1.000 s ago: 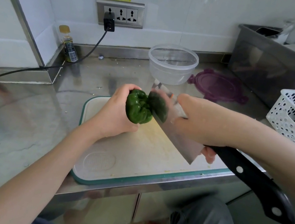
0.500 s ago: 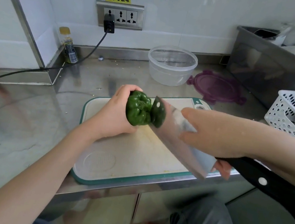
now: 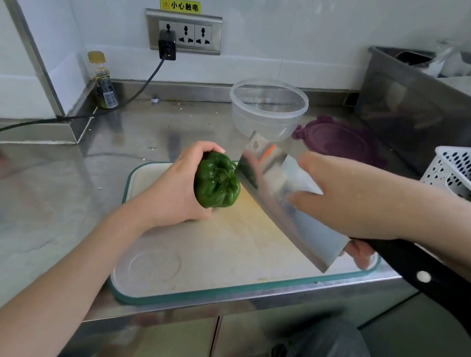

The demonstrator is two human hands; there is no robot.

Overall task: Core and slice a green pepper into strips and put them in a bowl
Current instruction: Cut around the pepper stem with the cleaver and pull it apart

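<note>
The left hand (image 3: 175, 193) has its fingers curled round the green pepper (image 3: 217, 180), holding it over the cutting board (image 3: 214, 262) at the bench's front edge. The right hand (image 3: 346, 197) wraps round the cleaver (image 3: 295, 207), whose blade sits against the pepper's right side. The clear bowl (image 3: 268, 106) stands near the back edge.

White tiled wall (image 3: 286, 15), steel counter (image 3: 23, 189)
</note>
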